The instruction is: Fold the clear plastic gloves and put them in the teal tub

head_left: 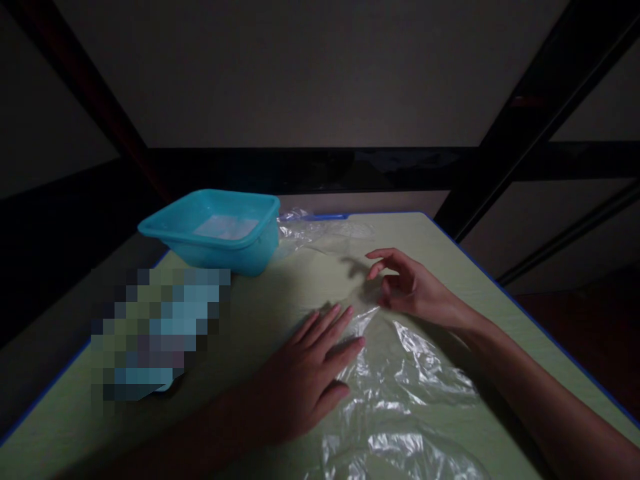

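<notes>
A clear, crinkled plastic bag (410, 373) lies spread over the near right part of the table. My left hand (310, 373) rests flat at its left edge, fingers spread and holding nothing. Over the bag's far end is my right hand (407, 283), its fingers loosely bent and apart from the thumb. No object shows between them; whether its lower fingers touch the film, I cannot tell.
A turquoise plastic basin (265, 250) with a white sheet (227, 227) inside stands at the table's far left. More clear plastic film (320, 232) lies beside it. A blurred-out, light-blue item (185, 313) sits nearer. The pale green table (280, 293) has blue edging.
</notes>
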`<state>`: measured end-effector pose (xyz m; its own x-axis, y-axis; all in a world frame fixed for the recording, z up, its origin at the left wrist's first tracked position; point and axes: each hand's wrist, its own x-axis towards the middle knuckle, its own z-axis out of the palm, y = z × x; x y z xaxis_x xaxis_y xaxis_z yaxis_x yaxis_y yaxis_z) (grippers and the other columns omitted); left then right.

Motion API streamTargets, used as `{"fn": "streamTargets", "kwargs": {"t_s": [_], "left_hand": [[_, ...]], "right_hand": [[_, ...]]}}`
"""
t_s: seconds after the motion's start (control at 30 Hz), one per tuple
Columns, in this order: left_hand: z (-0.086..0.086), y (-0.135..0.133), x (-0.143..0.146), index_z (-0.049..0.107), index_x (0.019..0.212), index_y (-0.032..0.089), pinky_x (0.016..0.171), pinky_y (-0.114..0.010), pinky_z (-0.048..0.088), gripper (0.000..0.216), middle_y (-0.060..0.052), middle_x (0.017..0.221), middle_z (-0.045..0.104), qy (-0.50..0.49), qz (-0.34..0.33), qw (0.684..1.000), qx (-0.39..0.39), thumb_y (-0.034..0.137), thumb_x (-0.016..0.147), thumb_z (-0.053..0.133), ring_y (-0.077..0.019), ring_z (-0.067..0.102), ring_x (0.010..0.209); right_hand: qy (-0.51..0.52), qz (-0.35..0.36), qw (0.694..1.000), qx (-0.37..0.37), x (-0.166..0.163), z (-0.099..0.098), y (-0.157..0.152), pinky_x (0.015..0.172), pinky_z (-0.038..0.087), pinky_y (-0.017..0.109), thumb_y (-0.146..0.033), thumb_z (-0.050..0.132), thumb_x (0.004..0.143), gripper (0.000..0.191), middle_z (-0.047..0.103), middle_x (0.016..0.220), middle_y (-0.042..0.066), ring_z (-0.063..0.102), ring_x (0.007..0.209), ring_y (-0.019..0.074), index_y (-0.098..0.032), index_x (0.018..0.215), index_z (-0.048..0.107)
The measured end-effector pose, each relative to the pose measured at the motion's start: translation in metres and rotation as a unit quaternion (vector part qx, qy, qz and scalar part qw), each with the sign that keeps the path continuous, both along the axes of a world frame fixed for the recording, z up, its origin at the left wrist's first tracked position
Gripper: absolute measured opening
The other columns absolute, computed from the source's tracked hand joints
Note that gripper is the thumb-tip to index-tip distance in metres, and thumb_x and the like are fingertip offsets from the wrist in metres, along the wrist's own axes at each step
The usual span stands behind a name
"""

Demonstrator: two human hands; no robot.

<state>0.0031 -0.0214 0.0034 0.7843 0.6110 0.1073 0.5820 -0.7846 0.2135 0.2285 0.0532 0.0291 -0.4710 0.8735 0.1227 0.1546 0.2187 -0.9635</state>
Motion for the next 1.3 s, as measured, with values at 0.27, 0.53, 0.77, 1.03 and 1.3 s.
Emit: {"fn": "streamTargets", "kwargs": {"t_s": [0.27, 0.53, 0.77, 1.03, 1.3], "left_hand": [[0.004, 0.001, 0.000, 0.033, 0.136, 0.020, 0.109, -0.049, 0.021, 0.055, -0.011, 0.150, 0.016, 0.008, -0.006, 1.000, -0.029, 0.024, 0.085, 0.053, -0.0270, 0.012, 0.137], [0.002, 0.003, -0.005, 0.032, 0.137, 0.024, 0.108, -0.051, 0.020, 0.058, -0.010, 0.149, 0.021, 0.010, 0.023, 0.998, -0.049, 0.041, 0.085, 0.051, -0.0282, 0.014, 0.137], [0.005, 0.008, -0.010, 0.031, 0.138, 0.024, 0.107, -0.051, 0.021, 0.062, -0.010, 0.150, 0.018, 0.033, 0.053, 0.996, -0.056, 0.041, 0.083, 0.054, -0.0298, 0.013, 0.137], [0.005, 0.011, -0.011, 0.033, 0.137, 0.022, 0.106, -0.052, 0.022, 0.059, -0.011, 0.150, 0.018, 0.038, 0.062, 0.996, -0.051, 0.039, 0.084, 0.053, -0.0300, 0.014, 0.137], [0.005, 0.011, -0.010, 0.033, 0.137, 0.022, 0.106, -0.052, 0.022, 0.058, -0.011, 0.149, 0.019, 0.029, 0.061, 0.996, -0.056, 0.038, 0.084, 0.053, -0.0304, 0.014, 0.136]], "right_hand": [[-0.108, -0.107, 0.985, 0.087, 0.014, -0.003, 0.009, 0.049, 0.044, 0.026, -0.020, 0.061, 0.064, 0.044, 0.053, 0.092, 0.005, 0.047, 0.054, 0.0079, -0.019, 0.104, 0.044], [-0.192, -0.192, 0.943, 0.192, 0.012, -0.005, 0.006, 0.059, 0.048, 0.032, -0.017, 0.054, 0.070, 0.031, 0.058, 0.096, 0.009, 0.057, 0.062, 0.0142, -0.017, 0.101, 0.050], [-0.205, -0.154, 0.958, 0.130, 0.011, -0.005, 0.006, 0.060, 0.046, 0.032, -0.023, 0.054, 0.075, 0.024, 0.060, 0.077, 0.006, 0.056, 0.066, 0.0173, -0.015, 0.097, 0.051], [-0.085, 0.010, 0.996, -0.018, -0.001, -0.016, 0.004, 0.059, 0.044, 0.027, -0.023, 0.064, 0.069, 0.028, 0.056, 0.071, -0.002, 0.054, 0.060, 0.0107, -0.016, 0.092, 0.050], [-0.090, 0.022, 0.996, 0.017, -0.006, -0.011, -0.003, 0.049, 0.032, 0.023, -0.009, 0.054, 0.064, 0.027, 0.040, 0.064, -0.007, 0.040, 0.054, 0.0080, -0.019, 0.089, 0.048]]}}
